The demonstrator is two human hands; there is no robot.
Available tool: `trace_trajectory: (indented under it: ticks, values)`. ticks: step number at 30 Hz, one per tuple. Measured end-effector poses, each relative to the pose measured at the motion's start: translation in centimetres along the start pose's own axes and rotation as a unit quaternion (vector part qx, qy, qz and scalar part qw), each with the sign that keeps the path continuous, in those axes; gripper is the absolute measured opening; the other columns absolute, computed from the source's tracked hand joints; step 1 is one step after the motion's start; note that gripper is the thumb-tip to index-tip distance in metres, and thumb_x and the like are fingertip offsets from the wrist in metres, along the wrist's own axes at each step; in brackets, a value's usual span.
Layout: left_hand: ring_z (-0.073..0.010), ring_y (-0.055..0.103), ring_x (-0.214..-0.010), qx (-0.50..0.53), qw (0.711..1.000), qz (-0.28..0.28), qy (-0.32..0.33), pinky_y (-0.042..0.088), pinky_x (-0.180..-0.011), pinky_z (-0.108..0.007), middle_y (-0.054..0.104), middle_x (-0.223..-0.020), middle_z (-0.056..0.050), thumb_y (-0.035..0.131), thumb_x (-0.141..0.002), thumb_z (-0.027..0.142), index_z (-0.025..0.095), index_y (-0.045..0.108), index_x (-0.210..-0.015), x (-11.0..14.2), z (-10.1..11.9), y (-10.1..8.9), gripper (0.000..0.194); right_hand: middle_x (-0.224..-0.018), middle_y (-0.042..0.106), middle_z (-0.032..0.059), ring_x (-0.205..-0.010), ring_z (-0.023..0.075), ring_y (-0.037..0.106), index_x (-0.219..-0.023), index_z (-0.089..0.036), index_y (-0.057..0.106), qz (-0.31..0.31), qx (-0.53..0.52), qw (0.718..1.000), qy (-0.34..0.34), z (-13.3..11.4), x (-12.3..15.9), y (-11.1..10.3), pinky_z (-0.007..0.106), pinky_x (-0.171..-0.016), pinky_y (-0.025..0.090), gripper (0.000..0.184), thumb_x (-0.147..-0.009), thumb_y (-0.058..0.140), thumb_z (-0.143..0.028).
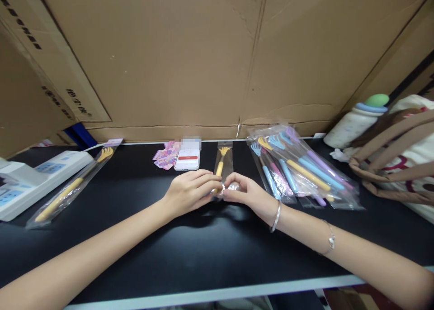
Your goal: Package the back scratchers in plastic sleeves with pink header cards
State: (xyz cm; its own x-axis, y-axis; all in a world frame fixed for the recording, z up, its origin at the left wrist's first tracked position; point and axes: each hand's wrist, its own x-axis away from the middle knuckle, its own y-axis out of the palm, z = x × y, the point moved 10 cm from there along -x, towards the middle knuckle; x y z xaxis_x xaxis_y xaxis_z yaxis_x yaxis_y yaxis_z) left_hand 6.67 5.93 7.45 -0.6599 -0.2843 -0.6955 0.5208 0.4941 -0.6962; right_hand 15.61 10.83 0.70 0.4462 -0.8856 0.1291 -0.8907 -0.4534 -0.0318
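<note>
A short yellow back scratcher in a clear plastic sleeve lies in front of me, its claw end pointing away. My left hand is closed over the near part of its handle, the fingers side by side and the thumb mostly hidden. From the right, my right hand pinches the crumpled near end of the sleeve between thumb and bent fingers. Both hands nearly meet at that end, where the fingers cover part of the handle.
Several bagged back scratchers in mixed colours lie to the right. A single bagged yellow one rests beside the white power strip at left. A phone, pink cards, a bottle and a bag line the back and right.
</note>
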Motion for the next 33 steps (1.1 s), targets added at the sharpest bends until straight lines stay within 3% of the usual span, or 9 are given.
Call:
trace_trajectory:
  ticks: [5,8,11,14,20,23,26,29,33]
  values:
    - [-0.0123,0.064,-0.086,-0.016,0.997,0.010,0.075,0.049,-0.078,-0.023,0.070,-0.095,0.000,0.049,-0.089,0.024,0.018,0.058,-0.092,0.1,0.9,-0.4,0.011,-0.077,0.064,0.0002,-0.074,0.0115,0.064,-0.088,-0.017,0.046,-0.147,0.009,0.989,0.014,-0.4,0.1,1.7,0.031,-0.077,0.050,0.041,-0.068,0.073,-0.041]
    - [-0.0101,0.064,-0.082,-0.014,0.991,0.011,0.132,0.048,-0.078,-0.021,0.071,-0.093,0.002,0.053,-0.088,0.023,0.020,0.059,-0.092,0.3,2.0,-0.6,0.008,-0.078,0.065,0.0017,-0.070,0.0113,0.064,-0.095,-0.016,0.047,-0.269,0.078,0.960,0.032,-0.6,1.0,2.3,0.031,-0.073,0.051,0.035,-0.076,0.065,-0.039]
    - [-0.0081,0.064,-0.077,-0.014,0.982,0.004,0.188,0.048,-0.075,-0.020,0.071,-0.093,0.003,0.055,-0.087,0.022,0.022,0.061,-0.092,0.5,3.5,-0.5,0.007,-0.081,0.065,0.0029,-0.065,0.0098,0.063,-0.105,-0.015,0.053,-0.327,0.199,0.923,0.037,-0.8,2.0,1.7,0.026,-0.067,0.050,0.031,-0.083,0.057,-0.037]
    - [-0.0074,0.063,-0.075,-0.011,0.975,-0.011,0.223,0.048,-0.072,-0.020,0.071,-0.092,0.003,0.055,-0.087,0.022,0.024,0.062,-0.091,0.7,4.6,-0.3,0.009,-0.074,0.065,0.0010,-0.063,0.0099,0.061,-0.107,-0.016,0.058,-0.314,0.312,0.896,-0.005,-1.5,2.2,1.1,0.022,-0.062,0.047,0.029,-0.085,0.054,-0.034]
    - [-0.0077,0.062,-0.073,0.011,0.972,-0.027,0.235,0.047,-0.067,-0.019,0.070,-0.094,0.003,0.055,-0.087,0.023,0.026,0.063,-0.094,0.7,5.2,-0.3,0.012,-0.065,0.060,-0.0020,-0.057,0.0096,0.054,-0.092,-0.018,0.061,-0.203,0.501,0.832,-0.122,-3.2,2.0,1.5,0.020,-0.054,0.036,0.023,-0.079,0.061,-0.037]
    - [-0.0078,0.061,-0.074,0.024,0.970,-0.037,0.238,0.045,-0.063,-0.019,0.069,-0.092,0.002,0.052,-0.089,0.035,0.026,0.064,-0.094,0.8,5.4,-0.2,0.016,-0.066,0.060,-0.0023,-0.057,0.0108,0.053,-0.087,-0.020,0.059,-0.198,0.564,0.792,-0.126,-2.7,2.1,2.1,0.021,-0.052,0.030,0.029,-0.074,0.065,-0.045]
    - [-0.0097,0.061,-0.076,0.050,0.967,-0.059,0.242,0.045,-0.061,-0.020,0.068,-0.090,-0.001,0.045,-0.088,0.051,0.024,0.064,-0.094,1.0,5.7,0.2,0.034,-0.068,0.060,-0.0017,-0.058,0.0117,0.052,-0.086,-0.020,0.058,-0.191,0.614,0.754,-0.132,-2.3,2.1,2.5,0.021,-0.051,0.026,0.029,-0.074,0.065,-0.046]
    - [-0.0120,0.062,-0.080,0.062,0.966,-0.069,0.242,0.046,-0.061,-0.022,0.068,-0.092,-0.003,0.042,-0.086,0.057,0.022,0.064,-0.095,1.1,5.7,0.4,0.042,-0.069,0.059,-0.0013,-0.059,0.0118,0.052,-0.086,-0.020,0.058,-0.188,0.622,0.747,-0.138,-1.9,1.9,2.7,0.021,-0.052,0.024,0.028,-0.076,0.063,-0.045]
    - [-0.0121,0.063,-0.082,0.020,0.970,-0.030,0.240,0.048,-0.069,-0.023,0.070,-0.092,0.000,0.042,-0.089,0.050,0.023,0.065,-0.093,1.1,4.3,-0.5,0.035,-0.069,0.058,-0.0013,-0.058,0.0114,0.050,-0.088,-0.020,0.056,-0.186,0.608,0.758,-0.145,-1.6,1.5,2.6,0.021,-0.053,0.025,0.029,-0.078,0.061,-0.047]
